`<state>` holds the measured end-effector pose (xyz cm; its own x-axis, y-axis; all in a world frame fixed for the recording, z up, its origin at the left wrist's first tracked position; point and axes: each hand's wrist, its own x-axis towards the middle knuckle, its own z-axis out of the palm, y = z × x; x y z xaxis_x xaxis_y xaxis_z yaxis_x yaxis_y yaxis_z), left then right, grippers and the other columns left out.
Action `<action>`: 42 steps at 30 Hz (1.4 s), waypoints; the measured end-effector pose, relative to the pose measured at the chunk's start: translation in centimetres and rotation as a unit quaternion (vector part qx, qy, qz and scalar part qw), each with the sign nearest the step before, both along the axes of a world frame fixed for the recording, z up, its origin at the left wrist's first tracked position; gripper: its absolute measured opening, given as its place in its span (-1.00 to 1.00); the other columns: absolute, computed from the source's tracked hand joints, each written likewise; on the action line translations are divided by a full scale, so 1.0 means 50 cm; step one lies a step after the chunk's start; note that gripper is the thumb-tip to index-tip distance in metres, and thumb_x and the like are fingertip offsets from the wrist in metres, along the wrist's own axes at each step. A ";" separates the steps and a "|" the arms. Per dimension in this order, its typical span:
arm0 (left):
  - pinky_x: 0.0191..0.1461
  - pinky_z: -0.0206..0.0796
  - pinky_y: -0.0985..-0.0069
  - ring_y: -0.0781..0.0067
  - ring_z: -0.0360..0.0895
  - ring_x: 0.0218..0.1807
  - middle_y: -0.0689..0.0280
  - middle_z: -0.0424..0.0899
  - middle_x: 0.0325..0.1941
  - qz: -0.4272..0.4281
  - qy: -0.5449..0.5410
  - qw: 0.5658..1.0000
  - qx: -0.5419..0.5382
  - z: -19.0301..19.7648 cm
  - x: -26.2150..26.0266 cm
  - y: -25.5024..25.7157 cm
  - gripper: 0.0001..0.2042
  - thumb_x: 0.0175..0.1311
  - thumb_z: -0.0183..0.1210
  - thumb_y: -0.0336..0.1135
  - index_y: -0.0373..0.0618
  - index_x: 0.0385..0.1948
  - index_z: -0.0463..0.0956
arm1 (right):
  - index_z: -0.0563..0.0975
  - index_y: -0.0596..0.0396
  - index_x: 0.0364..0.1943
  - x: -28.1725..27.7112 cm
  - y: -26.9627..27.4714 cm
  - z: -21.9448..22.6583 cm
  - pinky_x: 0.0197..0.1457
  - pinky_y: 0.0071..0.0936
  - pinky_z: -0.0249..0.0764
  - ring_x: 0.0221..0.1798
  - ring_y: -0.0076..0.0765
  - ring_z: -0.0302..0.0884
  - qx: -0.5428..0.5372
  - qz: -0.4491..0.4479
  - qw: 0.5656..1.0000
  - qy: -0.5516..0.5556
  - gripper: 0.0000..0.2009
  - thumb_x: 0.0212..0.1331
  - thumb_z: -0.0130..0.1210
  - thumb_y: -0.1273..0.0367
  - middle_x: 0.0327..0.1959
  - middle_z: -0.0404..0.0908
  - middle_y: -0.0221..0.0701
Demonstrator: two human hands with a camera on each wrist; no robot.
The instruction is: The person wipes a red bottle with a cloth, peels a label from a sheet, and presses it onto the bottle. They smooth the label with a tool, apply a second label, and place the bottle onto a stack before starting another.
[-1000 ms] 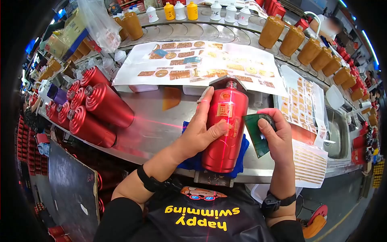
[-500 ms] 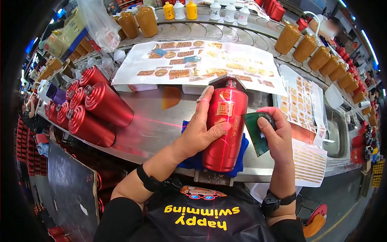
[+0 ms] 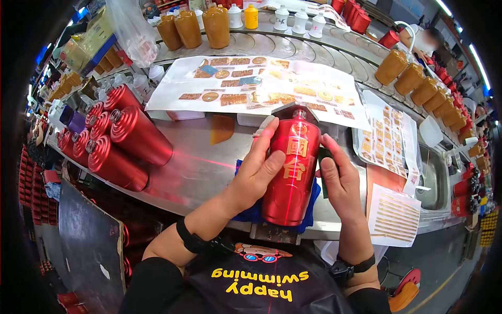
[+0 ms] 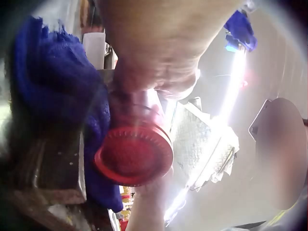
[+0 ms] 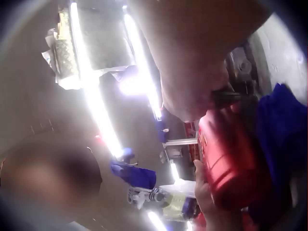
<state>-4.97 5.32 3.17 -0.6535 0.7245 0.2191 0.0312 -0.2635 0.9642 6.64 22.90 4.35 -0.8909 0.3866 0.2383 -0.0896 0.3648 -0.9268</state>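
A red bottle (image 3: 291,180) with gold characters leans on a blue cloth (image 3: 314,201), its neck at a dark angled rest (image 3: 308,112). My left hand (image 3: 251,172) grips the bottle's left side, thumb across its front. At the right side, my right hand (image 3: 340,180) pinches a dark green flat piece (image 3: 323,178), mostly hidden by the fingers; fingertips are beside the bottle. The left wrist view has the bottle's round base (image 4: 134,156) below the left hand (image 4: 159,53). In the right wrist view, the bottle (image 5: 231,166) lies below the right hand (image 5: 192,82).
Several red bottles (image 3: 138,133) lie at the left. Behind is a white sheet of gold decals (image 3: 178,86); more decal sheets (image 3: 387,136) and a sink (image 3: 434,180) are at the right. Brown bottles (image 3: 217,26) stand on a curved conveyor (image 3: 293,42).
The bottle has turned, bringing two large gold characters to the front. My right hand has moved left to the bottle with the green piece. Brown bottles have shifted rightward along the conveyor.
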 end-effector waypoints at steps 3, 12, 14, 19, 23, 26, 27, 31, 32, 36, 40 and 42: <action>0.53 -0.10 0.35 0.21 0.06 0.51 -0.02 0.09 0.48 0.022 0.036 0.998 -0.040 -0.003 0.003 0.004 -0.25 0.43 0.10 -0.10 -0.34 0.46 -0.10 | 0.34 0.31 0.30 -0.021 -0.015 -0.005 0.16 -0.40 0.43 0.09 -0.24 0.55 0.072 -0.016 0.997 0.036 -0.40 0.34 0.16 0.15 0.12 0.55 -0.06; 0.47 0.04 0.29 0.13 0.28 0.38 -0.06 0.27 0.37 0.071 0.011 0.997 -0.031 -0.001 -0.021 0.034 -0.34 0.36 0.17 -0.19 -0.36 0.37 0.08 | 0.25 0.27 0.37 -0.027 -0.019 -0.019 0.21 -0.43 0.40 0.17 -0.33 0.47 -0.068 0.001 0.998 0.016 -0.33 0.28 0.23 0.21 0.22 0.46 -0.16; 0.46 0.05 0.24 0.08 0.33 0.33 -0.07 0.34 0.32 0.120 0.114 0.986 -0.034 0.002 -0.021 0.038 -0.39 0.35 0.16 -0.24 -0.36 0.33 0.15 | 0.24 0.26 0.38 -0.024 -0.017 -0.022 0.21 -0.43 0.40 0.17 -0.34 0.47 -0.079 0.005 0.997 0.017 -0.33 0.29 0.23 0.23 0.23 0.44 -0.17; 0.44 0.05 0.06 0.00 0.39 0.23 0.18 0.57 0.16 0.074 0.517 0.852 -0.023 0.064 -0.021 -0.007 -0.60 0.26 0.16 -0.27 -0.08 0.16 0.50 | 0.24 0.23 0.38 -0.022 -0.012 -0.025 0.23 -0.42 0.40 0.18 -0.31 0.47 -0.052 0.007 0.999 -0.004 -0.35 0.29 0.22 0.24 0.24 0.43 -0.15; 0.46 0.00 0.02 0.07 0.39 0.24 0.27 0.62 0.11 0.110 0.577 0.805 -0.080 0.055 -0.066 0.010 -0.60 0.32 0.13 -0.16 -0.02 0.17 0.51 | 0.25 0.22 0.38 -0.021 -0.013 -0.017 0.21 -0.40 0.42 0.17 -0.29 0.50 -0.013 -0.001 1.000 0.013 -0.35 0.27 0.24 0.29 0.21 0.47 -0.11; 0.47 -0.03 0.01 0.10 0.40 0.24 0.31 0.64 0.09 0.122 0.540 0.830 -0.072 0.052 -0.090 0.019 -0.60 0.39 0.07 -0.13 -0.03 0.20 0.48 | 0.30 0.22 0.33 -0.020 0.009 0.003 0.18 -0.40 0.46 0.13 -0.25 0.57 0.167 -0.069 0.981 0.070 -0.45 0.26 0.18 0.44 0.16 0.54 -0.08; 0.47 -0.03 0.01 0.11 0.40 0.24 0.32 0.65 0.08 0.126 0.526 0.838 -0.065 0.051 -0.094 0.020 -0.60 0.40 0.06 -0.13 -0.03 0.21 0.48 | 0.39 0.23 0.19 -0.017 0.011 0.020 0.08 -0.41 0.53 0.02 -0.20 0.65 0.091 -0.090 0.988 0.085 -0.58 0.23 0.14 0.50 0.05 0.61 -0.13; 0.42 0.03 0.00 -0.02 0.44 0.18 0.03 0.60 0.10 0.192 0.470 0.859 -0.070 0.031 -0.065 0.014 -0.51 0.44 0.01 -0.15 -0.29 0.28 0.33 | 0.51 0.09 -0.11 -0.068 0.023 0.148 -0.23 -0.31 0.55 -0.32 -0.05 0.67 0.223 0.134 0.965 0.016 -0.74 0.13 0.24 0.39 -0.35 0.65 -0.13; 0.41 0.05 0.01 -0.05 0.44 0.18 -0.03 0.57 0.12 0.193 0.444 0.871 -0.085 0.025 -0.054 0.009 -0.49 0.45 0.00 -0.16 -0.33 0.30 0.29 | 0.51 0.10 -0.13 -0.100 0.032 0.156 -0.23 -0.28 0.55 -0.31 0.00 0.66 0.226 0.127 0.965 -0.046 -0.76 0.13 0.24 0.38 -0.35 0.65 -0.12; 0.38 0.11 0.07 -0.15 0.43 0.20 -0.14 0.49 0.18 0.200 0.384 0.894 -0.112 0.004 -0.021 -0.024 -0.43 0.47 -0.03 -0.18 -0.43 0.35 0.15 | 0.53 0.12 -0.20 -0.158 0.044 0.182 -0.16 -0.18 0.53 -0.25 0.01 0.62 0.353 0.053 0.934 0.028 -0.78 0.08 0.25 0.39 -0.37 0.62 -0.15; 0.34 0.16 0.13 -0.14 0.44 0.13 -0.13 0.46 0.21 0.202 0.352 0.909 -0.096 -0.024 -0.008 -0.031 -0.42 0.49 -0.04 -0.20 -0.43 0.38 0.09 | 0.56 -0.03 -0.28 -0.139 0.012 0.162 -0.17 -0.23 0.42 -0.25 -0.12 0.55 0.421 0.070 0.895 0.131 -0.81 -0.02 0.29 0.38 -0.37 0.52 -0.32; 0.31 0.18 0.17 -0.12 0.44 0.11 -0.13 0.44 0.24 0.179 0.293 0.933 -0.109 -0.024 -0.002 -0.036 -0.41 0.49 -0.04 -0.20 -0.42 0.39 0.07 | 0.60 -0.05 -0.27 -0.105 -0.005 0.160 -0.19 -0.27 0.39 -0.26 -0.25 0.53 0.501 0.097 0.850 0.130 -0.78 -0.06 0.32 0.40 -0.37 0.53 -0.39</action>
<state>-5.10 3.53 1.99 -0.6761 0.5522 0.4878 0.6180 0.0646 0.7835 1.37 22.64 12.33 -0.7821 -0.2738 0.5598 -0.3917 0.9146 -0.1000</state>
